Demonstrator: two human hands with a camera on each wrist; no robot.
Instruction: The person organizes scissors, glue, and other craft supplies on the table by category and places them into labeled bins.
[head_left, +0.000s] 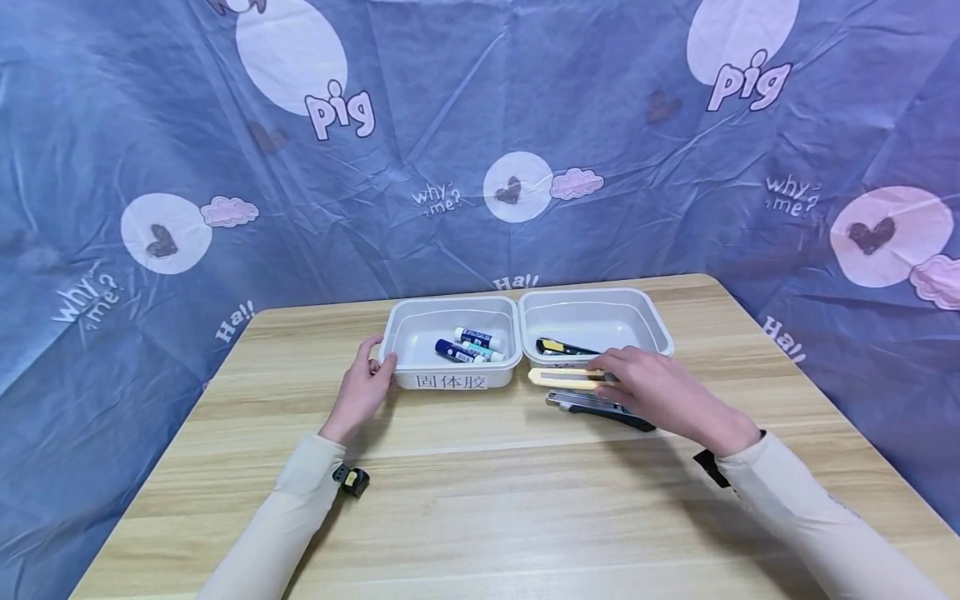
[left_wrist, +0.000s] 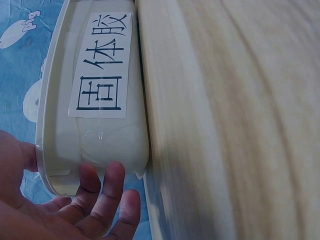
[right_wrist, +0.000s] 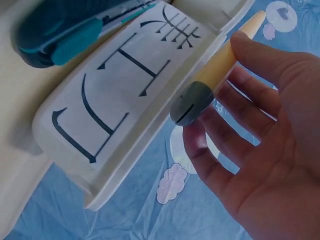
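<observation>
With thumb at the rim and fingers against the outer end, my left hand (head_left: 360, 392) holds the corner of the left white plastic box (left_wrist: 112, 142). That box contains a few glue sticks (head_left: 457, 352), blue and white. My right hand (head_left: 663, 392) pinches a yellow utility knife (head_left: 558, 380) with a grey end (right_wrist: 192, 102) between thumb and fingers, close by the front rim of the right white box (head_left: 654, 321). Inside this box lies a black-and-yellow utility knife (head_left: 564, 347). Another utility knife (head_left: 600, 408), dark with a silver front, rests on the table below my right hand.
Both boxes stand side by side near the back of the wooden table (head_left: 465, 500). Each carries a front label with Chinese characters, the left label (head_left: 452, 382) and the right label (right_wrist: 120, 85). A blue printed cloth (head_left: 420, 108) hangs behind the table's back edge.
</observation>
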